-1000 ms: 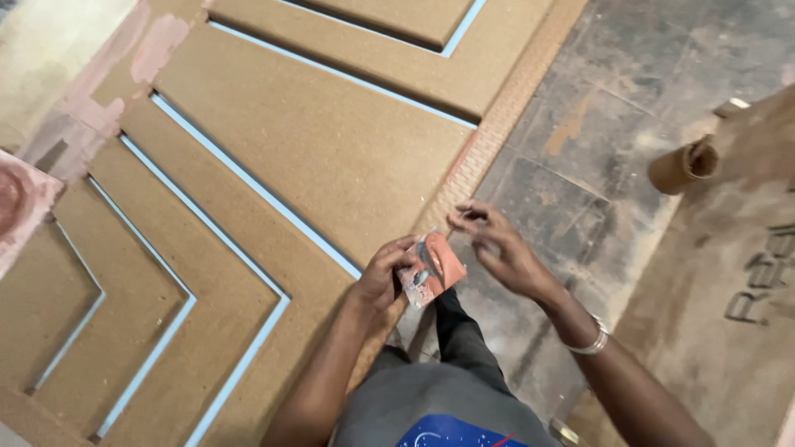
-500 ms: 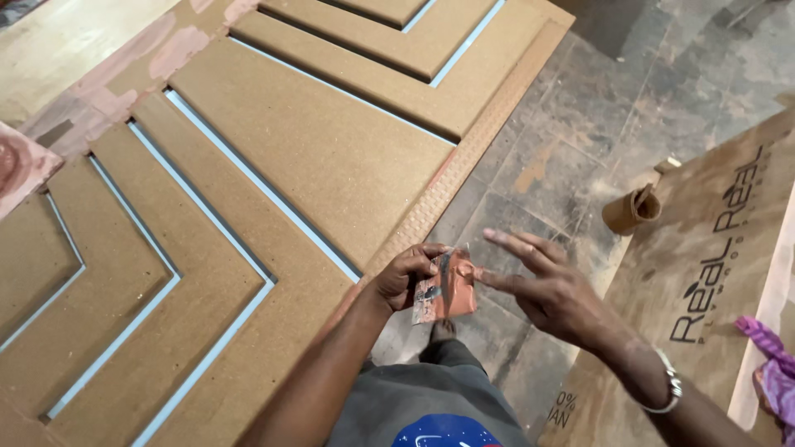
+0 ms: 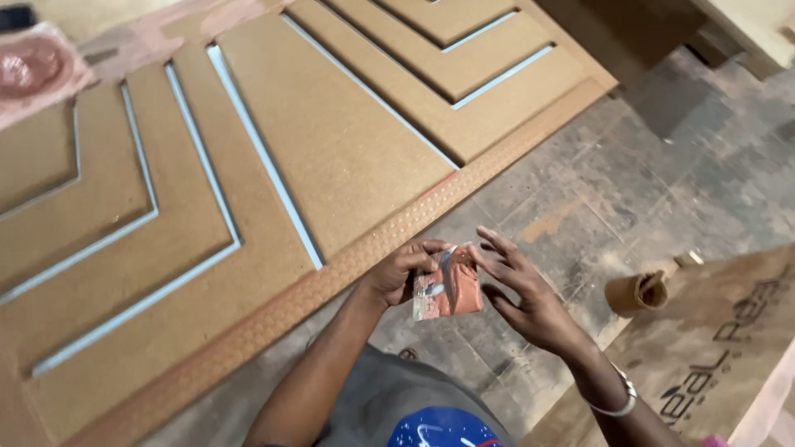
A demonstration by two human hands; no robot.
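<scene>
1. Here, the left hand (image 3: 396, 271) grips a small folded piece of reddish-orange sandpaper (image 3: 448, 288), fingers clamped on its left edge, above the floor just off the panel's edge.
2. The right hand (image 3: 522, 296) sits just beside the sandpaper, fingers spread apart, their tips touching its right edge.
3. A large brown door panel (image 3: 331, 141) with pale blue grooves lies to the left.
4. A rolled brown paper tube (image 3: 636, 292) rests on the grey floor (image 3: 629, 182), near a printed cardboard sheet (image 3: 712, 348).
</scene>
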